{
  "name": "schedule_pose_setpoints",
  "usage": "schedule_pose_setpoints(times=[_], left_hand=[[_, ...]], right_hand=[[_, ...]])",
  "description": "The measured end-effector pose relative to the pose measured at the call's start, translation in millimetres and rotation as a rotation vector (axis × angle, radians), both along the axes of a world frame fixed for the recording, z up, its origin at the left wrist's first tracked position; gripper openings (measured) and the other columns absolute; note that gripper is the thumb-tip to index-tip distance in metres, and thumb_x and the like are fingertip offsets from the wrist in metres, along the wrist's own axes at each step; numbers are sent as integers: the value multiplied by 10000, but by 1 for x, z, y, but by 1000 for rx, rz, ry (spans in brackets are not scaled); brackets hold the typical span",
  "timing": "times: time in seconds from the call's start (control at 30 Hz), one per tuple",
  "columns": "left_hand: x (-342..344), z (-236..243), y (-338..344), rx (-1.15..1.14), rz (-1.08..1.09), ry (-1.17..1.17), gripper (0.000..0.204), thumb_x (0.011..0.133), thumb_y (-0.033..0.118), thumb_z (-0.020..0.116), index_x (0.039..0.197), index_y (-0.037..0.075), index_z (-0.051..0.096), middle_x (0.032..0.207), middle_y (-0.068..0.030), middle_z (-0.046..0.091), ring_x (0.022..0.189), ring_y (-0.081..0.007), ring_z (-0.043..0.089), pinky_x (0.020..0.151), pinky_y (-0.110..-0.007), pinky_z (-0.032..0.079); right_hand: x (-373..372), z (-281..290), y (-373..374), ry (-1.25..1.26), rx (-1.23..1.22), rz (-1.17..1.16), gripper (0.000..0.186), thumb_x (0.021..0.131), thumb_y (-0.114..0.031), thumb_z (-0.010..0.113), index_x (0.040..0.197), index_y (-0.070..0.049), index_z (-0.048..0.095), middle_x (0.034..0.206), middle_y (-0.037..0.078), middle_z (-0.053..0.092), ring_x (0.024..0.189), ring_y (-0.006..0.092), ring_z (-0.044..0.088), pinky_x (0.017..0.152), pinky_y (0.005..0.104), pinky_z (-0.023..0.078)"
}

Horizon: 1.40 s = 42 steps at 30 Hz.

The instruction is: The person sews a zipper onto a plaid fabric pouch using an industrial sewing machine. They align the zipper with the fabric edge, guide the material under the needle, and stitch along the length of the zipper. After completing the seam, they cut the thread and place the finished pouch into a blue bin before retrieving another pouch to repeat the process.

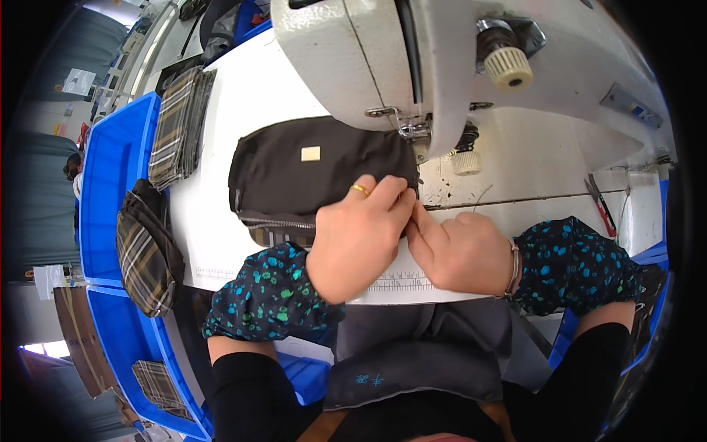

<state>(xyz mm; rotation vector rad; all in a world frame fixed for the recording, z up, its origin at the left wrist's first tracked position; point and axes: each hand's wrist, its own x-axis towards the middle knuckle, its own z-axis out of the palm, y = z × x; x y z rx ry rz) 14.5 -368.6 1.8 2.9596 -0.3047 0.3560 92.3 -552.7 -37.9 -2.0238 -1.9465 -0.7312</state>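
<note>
A dark brown fabric pouch lies on the white sewing table, with a small pale label on its face. Along its near edge runs a zipper, and plaid cloth shows below that. My left hand rests on the pouch's right end, its fingers bent and closed on the fabric. Close against it, my right hand pinches the pouch's near right corner between thumb and fingers. The fingertips meet there and partly hide the corner. Just beyond them, the presser foot of the sewing machine stands at the pouch's right edge.
Stacked plaid pieces and a plaid-and-dark pouch sit at the left by blue bins. Red-handled snips lie at the right. A printed ruler runs along the table's front edge.
</note>
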Motion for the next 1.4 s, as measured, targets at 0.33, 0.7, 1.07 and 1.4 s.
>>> schedule_pose_setpoints(times=[0.33, 0.7, 1.07, 1.4], left_hand=[[38, -20, 15, -167, 62, -80, 205, 875, 95, 726, 1069, 113, 792, 1097, -34, 746, 872, -312, 714, 688, -404, 585], [23, -15, 13, -106, 101, -97, 264, 835, 78, 751, 1081, 152, 806, 936, -9, 637, 809, -234, 668, 626, -363, 548], [28, -17, 12, 53, -27, -123, 399, 709, 118, 739, 1106, 82, 746, 961, -33, 575, 868, -212, 648, 674, -332, 542], [39, -20, 20, 33, 17, -98, 343, 765, 125, 755, 1107, 97, 745, 970, -44, 574, 895, -238, 660, 648, -358, 573]], right_hand=[[19, -7, 11, 68, -48, -95, 292, 810, -137, 661, 1006, 70, 723, 1097, 306, 740, 514, 164, 645, 478, 308, 494], [19, -10, 10, 106, -12, -84, 279, 821, -146, 665, 1010, 48, 731, 1127, 289, 740, 523, 148, 641, 486, 306, 495], [17, -12, 10, 101, 12, -52, 232, 831, -156, 662, 961, 28, 719, 1127, 276, 745, 503, 143, 625, 470, 303, 475], [24, -9, 16, 170, 11, -140, 246, 833, -144, 661, 1006, 24, 706, 1111, 208, 748, 541, 160, 650, 475, 318, 495]])
